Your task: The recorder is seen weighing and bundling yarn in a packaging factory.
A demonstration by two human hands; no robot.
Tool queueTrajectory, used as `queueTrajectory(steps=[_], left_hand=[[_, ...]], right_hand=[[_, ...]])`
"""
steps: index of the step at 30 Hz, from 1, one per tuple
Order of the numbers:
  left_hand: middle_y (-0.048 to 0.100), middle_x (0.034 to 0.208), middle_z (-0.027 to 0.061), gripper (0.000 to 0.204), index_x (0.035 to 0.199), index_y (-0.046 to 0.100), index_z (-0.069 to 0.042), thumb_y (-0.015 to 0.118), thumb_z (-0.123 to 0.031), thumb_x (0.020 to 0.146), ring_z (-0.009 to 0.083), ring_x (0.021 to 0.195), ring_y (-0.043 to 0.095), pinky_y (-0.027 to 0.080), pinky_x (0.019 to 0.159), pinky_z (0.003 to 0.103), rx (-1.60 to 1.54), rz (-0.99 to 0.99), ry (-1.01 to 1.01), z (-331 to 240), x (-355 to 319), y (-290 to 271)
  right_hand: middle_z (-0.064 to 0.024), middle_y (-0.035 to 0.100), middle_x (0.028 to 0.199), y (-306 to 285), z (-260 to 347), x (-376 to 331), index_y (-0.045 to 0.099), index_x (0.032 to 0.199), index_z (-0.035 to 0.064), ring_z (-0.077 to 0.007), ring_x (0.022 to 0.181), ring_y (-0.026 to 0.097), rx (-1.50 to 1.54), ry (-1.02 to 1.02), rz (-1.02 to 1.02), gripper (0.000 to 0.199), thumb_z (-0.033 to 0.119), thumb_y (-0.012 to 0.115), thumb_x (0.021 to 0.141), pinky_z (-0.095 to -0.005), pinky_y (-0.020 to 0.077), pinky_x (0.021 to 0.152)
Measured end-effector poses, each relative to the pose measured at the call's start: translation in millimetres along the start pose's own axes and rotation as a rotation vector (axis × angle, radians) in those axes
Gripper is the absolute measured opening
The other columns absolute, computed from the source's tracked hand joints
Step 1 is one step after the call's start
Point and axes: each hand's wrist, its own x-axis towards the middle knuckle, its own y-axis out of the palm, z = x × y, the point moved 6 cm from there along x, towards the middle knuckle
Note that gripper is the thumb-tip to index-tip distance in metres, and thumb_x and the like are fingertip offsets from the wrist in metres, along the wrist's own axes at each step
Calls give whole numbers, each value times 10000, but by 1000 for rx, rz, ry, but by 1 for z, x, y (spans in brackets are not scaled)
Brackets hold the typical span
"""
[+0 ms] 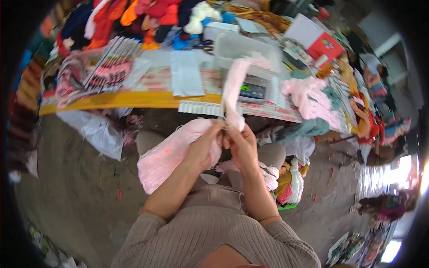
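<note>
Over my lap lies a thick skein of pale pink yarn (166, 154), its bulk spreading to the left of my hands. My left hand (206, 145) is closed in a pinch at the skein's upper right end. Right beside it, my right hand (241, 145) also pinches at the yarn, and the fingertips of both hands meet. From there a pink yarn strand bundle (232, 87) runs up over the table edge into a clear plastic tub (223, 49). The tub rests on a digital scale (253, 89) with a lit green display. Exactly which threads the fingertips grip is too small to see.
The table's yellow edge (134, 102) runs across in front of me. Colourful yarn skeins (156, 18) pile at the back; more pink yarn (310, 96) lies right of the scale. A paper sheet (187, 73) lies on the table. White plastic bags (96, 134) hang below left; mixed yarn (292, 183) sits by my right knee.
</note>
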Motion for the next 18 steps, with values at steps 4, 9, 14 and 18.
queueTrajectory(steps=[4,9,14,18], left_hand=[[596,826,41,242,970,606,-11,586,-208,832,140,726,553,449,657,236,49,-57,89,-8,0,-7],[382,658,-34,175,917,498,-62,413,-208,960,54,526,333,306,463,181,-128,175,-39,-36,-5,-26],[367,678,-32,138,939,501,-54,530,-182,897,73,560,297,309,531,204,173,153,113,-74,-16,-43],[501,695,52,168,825,543,-61,518,-221,868,192,613,471,400,583,320,734,-34,741,-186,-99,-125]], right_hand=[[-94,622,726,-3,3,-1,569,902,-15,-172,601,615,114,62,-81,133,113,556,867,-282,526,567],[-10,509,706,12,-1,31,527,947,43,-88,549,476,316,156,94,138,136,587,864,-223,368,476],[-33,525,621,6,162,104,522,797,45,-113,525,527,-184,-361,10,195,222,561,870,-256,407,460],[-113,570,651,72,294,183,529,780,-16,-232,589,623,-159,-726,240,161,121,497,860,-370,554,622]])
